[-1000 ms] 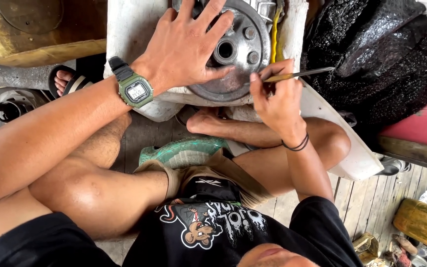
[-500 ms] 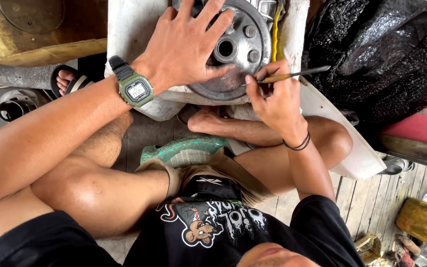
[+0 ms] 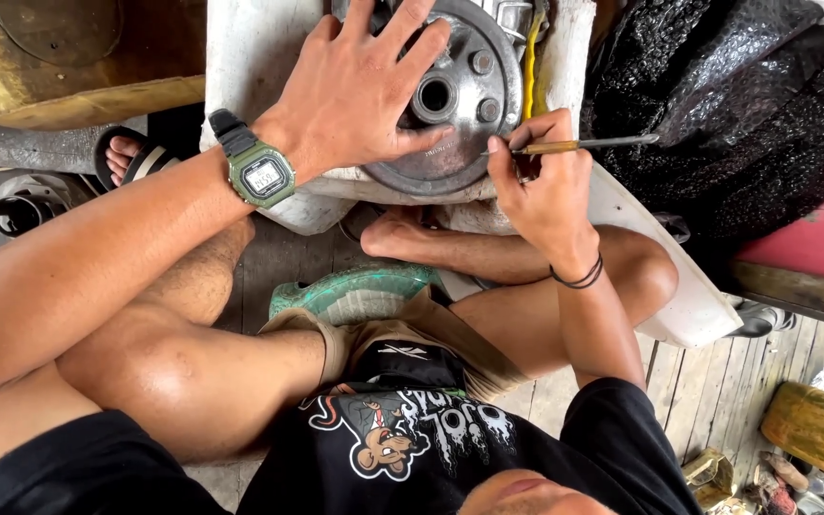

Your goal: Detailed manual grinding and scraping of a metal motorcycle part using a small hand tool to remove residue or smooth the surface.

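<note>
A round grey metal disc (image 3: 464,114) with a centre hole and bolts lies on a white slab (image 3: 259,67) in front of me. My left hand (image 3: 360,86), with a green wristwatch on the wrist, presses flat on the disc's left side, fingers spread. My right hand (image 3: 541,181) pinches a thin brush (image 3: 584,145) with a wooden handle like a pen. The brush tip touches the disc's right edge and the handle points right. A yellow cable (image 3: 531,57) runs beside the disc.
A black crinkled plastic bag (image 3: 727,114) sits at right above a red surface (image 3: 813,248). A sandalled foot of another person (image 3: 131,157) and a metal pipe (image 3: 21,205) are at left. A green sandal (image 3: 355,291) lies under my crossed legs. Wooden planks and bamboo pieces (image 3: 813,424) are lower right.
My right hand has shifted slightly with the brush along the disc's right edge. My left hand stays pressed on the disc.
</note>
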